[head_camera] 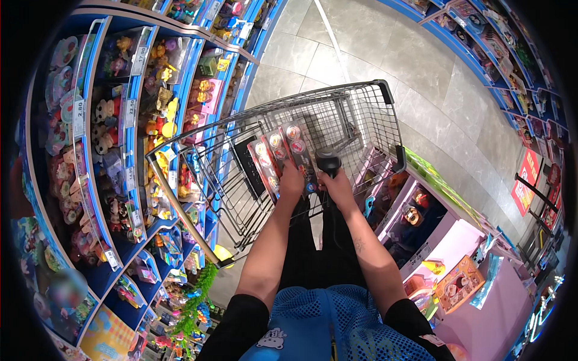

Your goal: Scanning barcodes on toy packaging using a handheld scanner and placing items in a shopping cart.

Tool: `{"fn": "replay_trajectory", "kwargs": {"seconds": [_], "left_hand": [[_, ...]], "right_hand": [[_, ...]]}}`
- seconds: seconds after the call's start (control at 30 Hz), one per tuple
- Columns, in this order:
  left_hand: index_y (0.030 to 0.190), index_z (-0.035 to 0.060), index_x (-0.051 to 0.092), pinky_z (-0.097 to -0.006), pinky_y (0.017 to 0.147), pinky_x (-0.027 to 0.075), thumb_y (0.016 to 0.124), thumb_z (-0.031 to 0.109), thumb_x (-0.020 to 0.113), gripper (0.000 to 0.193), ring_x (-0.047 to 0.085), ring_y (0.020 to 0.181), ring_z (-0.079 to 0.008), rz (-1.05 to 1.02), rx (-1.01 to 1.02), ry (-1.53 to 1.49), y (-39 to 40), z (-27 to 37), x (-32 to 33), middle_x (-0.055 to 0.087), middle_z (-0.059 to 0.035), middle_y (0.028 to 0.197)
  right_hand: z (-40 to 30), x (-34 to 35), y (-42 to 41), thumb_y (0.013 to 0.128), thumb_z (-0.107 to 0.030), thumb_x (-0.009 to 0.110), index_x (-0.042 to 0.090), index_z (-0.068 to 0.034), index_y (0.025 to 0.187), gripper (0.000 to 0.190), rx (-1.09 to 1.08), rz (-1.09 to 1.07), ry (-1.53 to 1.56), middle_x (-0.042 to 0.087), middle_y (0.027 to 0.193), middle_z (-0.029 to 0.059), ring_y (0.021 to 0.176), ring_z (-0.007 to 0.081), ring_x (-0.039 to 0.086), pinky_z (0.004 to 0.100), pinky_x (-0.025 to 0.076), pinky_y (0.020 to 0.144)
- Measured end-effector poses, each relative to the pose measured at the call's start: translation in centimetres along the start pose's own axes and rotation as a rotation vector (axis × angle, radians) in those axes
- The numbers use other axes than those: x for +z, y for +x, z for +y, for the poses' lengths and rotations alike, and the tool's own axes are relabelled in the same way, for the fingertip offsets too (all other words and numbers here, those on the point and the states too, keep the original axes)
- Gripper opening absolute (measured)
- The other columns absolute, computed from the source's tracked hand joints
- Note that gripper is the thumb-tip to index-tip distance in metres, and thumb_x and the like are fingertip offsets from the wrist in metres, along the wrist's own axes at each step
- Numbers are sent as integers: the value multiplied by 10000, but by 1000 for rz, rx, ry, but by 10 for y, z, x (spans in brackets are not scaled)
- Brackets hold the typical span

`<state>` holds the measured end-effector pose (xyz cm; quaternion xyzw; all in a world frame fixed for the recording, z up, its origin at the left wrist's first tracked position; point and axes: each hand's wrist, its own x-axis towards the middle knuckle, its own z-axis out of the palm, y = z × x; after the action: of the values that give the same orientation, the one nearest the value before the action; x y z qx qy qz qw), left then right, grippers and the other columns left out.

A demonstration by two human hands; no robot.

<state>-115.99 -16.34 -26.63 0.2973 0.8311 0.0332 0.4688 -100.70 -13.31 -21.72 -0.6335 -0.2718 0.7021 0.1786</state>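
Several flat packs of small round items (pixel 298 146) with red edges, seemingly in clear plastic, stand side by side in front of me. My left hand (pixel 291 180) grips one of these packs. My right hand (pixel 335 180) is closed around the handle of a black handheld device (pixel 328 160), perhaps a scanner, whose head points away from me over the packs' right side. A wire shopping cart (pixel 365 108) stands crosswise beneath both hands, its handle bar (pixel 187 216) at the left. A black panel (pixel 250 167) is on the cart, left of the packs.
Tall blue shelves (pixel 101 180) full of toys and price tags rise close on the left. A pink display unit (pixel 478 311) with boxed goods stands close on the right. Grey floor tiles (pixel 406 54) stretch ahead, with more shelves (pixel 505 58) at the far right.
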Motion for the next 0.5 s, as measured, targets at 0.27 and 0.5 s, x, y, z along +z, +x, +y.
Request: {"fn": "replay_trajectory", "kwargs": {"seconds": [0.27,0.5], "left_hand": [[1199,-47,359,-574,929,470,932,152,558,388,572,1077,-542,37,-16,3,13,-3,10,552,-376,1194],[1194,-48,366,-573,855,510,900,207,628,468,613,991,-529,32,38,2,27,-31,22,608,-363,1081]], "right_hand": [[8,0,10,893,-168,689,589,18,1037,256,37,8,-172,668,849,69,730,138,664,276,564,646],[30,-14,31,885,-191,693,591,10,1041,274,74,8,-109,680,862,80,745,151,683,272,562,639]]}}
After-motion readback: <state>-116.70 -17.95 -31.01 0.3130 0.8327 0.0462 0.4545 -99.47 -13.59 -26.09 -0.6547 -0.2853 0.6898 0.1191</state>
